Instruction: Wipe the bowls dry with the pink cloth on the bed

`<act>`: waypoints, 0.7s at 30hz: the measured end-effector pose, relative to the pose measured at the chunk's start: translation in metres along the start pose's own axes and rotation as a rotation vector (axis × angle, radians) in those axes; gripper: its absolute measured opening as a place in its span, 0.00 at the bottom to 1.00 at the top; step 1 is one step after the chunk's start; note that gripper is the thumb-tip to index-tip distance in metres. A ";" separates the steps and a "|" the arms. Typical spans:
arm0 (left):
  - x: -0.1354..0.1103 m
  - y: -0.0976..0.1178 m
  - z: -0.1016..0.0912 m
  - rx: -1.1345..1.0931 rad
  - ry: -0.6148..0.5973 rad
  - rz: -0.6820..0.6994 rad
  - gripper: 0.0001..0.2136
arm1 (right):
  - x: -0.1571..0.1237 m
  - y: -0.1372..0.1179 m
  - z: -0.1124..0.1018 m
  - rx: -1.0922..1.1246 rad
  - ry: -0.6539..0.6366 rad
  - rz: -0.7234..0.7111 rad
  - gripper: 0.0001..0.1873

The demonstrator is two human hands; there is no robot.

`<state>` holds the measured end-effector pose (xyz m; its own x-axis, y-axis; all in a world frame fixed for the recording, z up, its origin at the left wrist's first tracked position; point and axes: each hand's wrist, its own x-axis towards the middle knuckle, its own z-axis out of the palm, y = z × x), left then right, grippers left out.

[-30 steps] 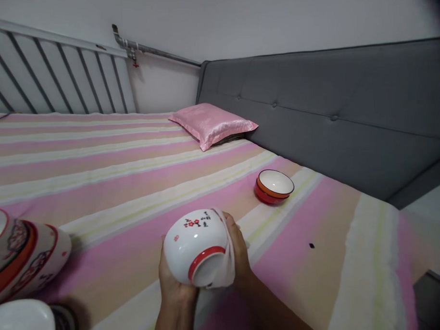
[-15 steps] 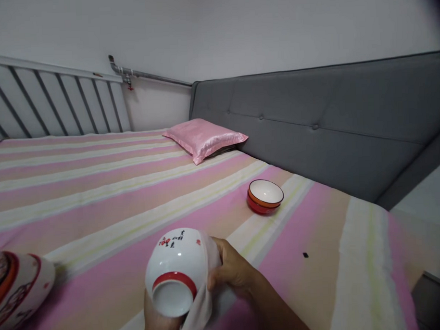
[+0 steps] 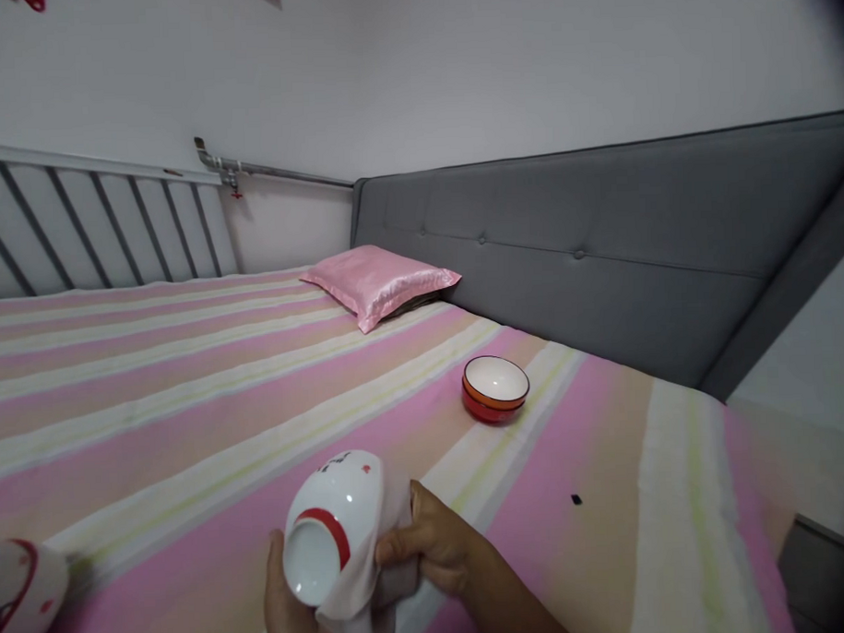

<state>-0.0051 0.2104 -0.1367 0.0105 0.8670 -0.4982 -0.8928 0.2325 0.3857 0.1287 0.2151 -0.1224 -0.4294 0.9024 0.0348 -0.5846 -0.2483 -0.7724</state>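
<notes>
A white bowl [image 3: 339, 490] with a red ring at its foot and dark and red markings is tilted on its side, its base turned towards me. My left hand [image 3: 290, 598] is closed around its lower left side, thumb up along the wall. With my right hand [image 3: 436, 542] I pinch a pale cloth [image 3: 366, 577] against the bowl's right side, thumb on the outside. The cloth drapes over the rim and hangs below the bowl. Inside the bowl is out of sight, and so are most of my left fingers.
Two nested bowls [image 3: 495, 388], orange-red outside and white inside, sit on the striped bedsheet [image 3: 211, 435]. A patterned white bowl [image 3: 23, 589] is cut off at the left edge. Behind are a pink pillow [image 3: 379, 279] and a grey headboard [image 3: 599, 218]. A small dark piece [image 3: 576, 499] lies on the right.
The bowl has turned in my hands, so its foot points more to the left and its lettering sits nearer the top edge. The view has shifted, and less of the left bowls shows.
</notes>
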 end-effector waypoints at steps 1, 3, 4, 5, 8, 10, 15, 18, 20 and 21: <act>-0.005 -0.002 0.006 0.010 0.042 0.039 0.19 | 0.001 0.001 -0.001 0.022 0.026 -0.009 0.28; -0.012 -0.006 0.016 0.049 0.020 0.102 0.22 | 0.003 0.001 -0.002 0.069 0.084 -0.029 0.28; -0.015 -0.008 0.019 0.068 0.010 0.113 0.22 | 0.004 0.002 -0.003 0.089 0.115 -0.039 0.28; -0.016 -0.009 0.020 0.089 -0.004 0.111 0.21 | 0.005 0.002 -0.004 0.103 0.144 -0.052 0.28; -0.016 -0.010 0.020 0.182 -0.058 0.057 0.20 | 0.007 0.002 -0.006 0.118 0.181 -0.081 0.28; -0.014 -0.011 0.017 0.234 -0.104 0.049 0.23 | 0.007 0.002 -0.006 0.114 0.183 -0.084 0.28; -0.013 -0.012 0.018 0.219 -0.074 0.076 0.18 | 0.006 0.002 -0.002 0.076 0.189 -0.079 0.29; -0.013 -0.013 0.020 0.206 -0.034 0.077 0.16 | 0.006 0.003 0.003 0.047 0.169 -0.069 0.30; -0.013 -0.014 0.021 0.198 -0.024 0.080 0.15 | 0.006 0.004 0.005 0.028 0.147 -0.056 0.30; -0.012 -0.014 0.021 0.191 -0.023 0.085 0.15 | 0.006 0.005 0.005 0.019 0.139 -0.051 0.30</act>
<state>0.0165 0.2060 -0.1201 -0.0486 0.8964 -0.4405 -0.7894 0.2358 0.5668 0.1198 0.2177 -0.1227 -0.3006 0.9536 -0.0156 -0.6163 -0.2067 -0.7599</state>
